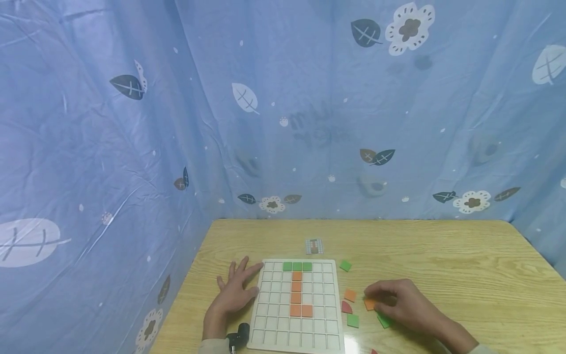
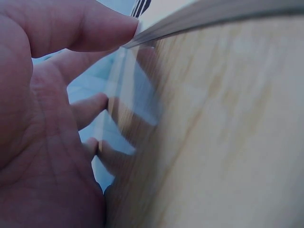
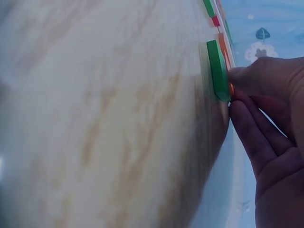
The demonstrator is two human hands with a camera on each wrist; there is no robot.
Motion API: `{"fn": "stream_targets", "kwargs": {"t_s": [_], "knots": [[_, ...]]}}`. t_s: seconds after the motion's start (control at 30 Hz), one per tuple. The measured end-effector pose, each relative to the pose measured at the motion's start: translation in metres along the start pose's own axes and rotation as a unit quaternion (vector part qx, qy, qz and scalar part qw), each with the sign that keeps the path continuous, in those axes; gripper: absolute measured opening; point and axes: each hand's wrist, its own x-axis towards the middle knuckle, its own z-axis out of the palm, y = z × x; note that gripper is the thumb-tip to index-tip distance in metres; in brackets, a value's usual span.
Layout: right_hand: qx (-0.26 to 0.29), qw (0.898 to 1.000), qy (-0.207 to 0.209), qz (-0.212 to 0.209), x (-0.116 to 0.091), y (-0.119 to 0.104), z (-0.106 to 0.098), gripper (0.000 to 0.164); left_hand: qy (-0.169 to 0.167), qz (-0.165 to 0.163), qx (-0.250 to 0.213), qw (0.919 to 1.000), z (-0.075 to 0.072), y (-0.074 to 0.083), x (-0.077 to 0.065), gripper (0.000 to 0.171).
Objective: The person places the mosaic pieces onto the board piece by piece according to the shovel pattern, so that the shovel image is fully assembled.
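Note:
A white grid board (image 1: 269, 332) lies on the table with three green square tiles (image 1: 297, 266) in its top row. Below them runs a column of orange square tiles (image 1: 296, 286), with one more orange tile beside its foot. My left hand (image 1: 234, 294) rests at the board's left edge, fingers spread, thumb and index finger touching the rim. To the right of the board, my right hand (image 1: 409, 306) pinches an orange square tile (image 1: 369, 305) low on the table between thumb and fingers. Next to that tile lies a green tile (image 3: 218, 71), partly covered by the hand in the head view.
Loose tiles lie right of the board: a green square (image 1: 345, 265), an orange square (image 1: 350, 295), a red quarter-circle (image 1: 347, 307) and another green square (image 1: 353, 320). A small pattern card (image 1: 314, 246) lies behind the board. Blue curtains (image 1: 283, 162) stand behind and left of the table.

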Motion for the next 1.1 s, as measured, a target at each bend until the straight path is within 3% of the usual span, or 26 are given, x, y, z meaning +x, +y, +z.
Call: {"fn": "stream_targets", "kwargs": {"t_s": [0.57, 0.87, 1.1], "knots": [[-0.036, 0.999, 0.019, -0.033, -0.0017, 0.0006, 0.0005, 0.032, 0.003, 0.0, 0.005, 1.0, 0.0001, 0.0005, -0.0008, 0.068], [-0.028, 0.998, 0.012, -0.063, -0.0011, 0.0003, 0.0017, 0.037, 0.002, -0.003, 0.003, 1.0, -0.0002, 0.0006, -0.0011, 0.068], [-0.034, 0.998, 0.018, -0.056, 0.0001, 0.0002, 0.0033, 0.033, 0.001, -0.004, 0.003, 1.0, 0.0001, 0.0002, -0.0011, 0.067]]}}
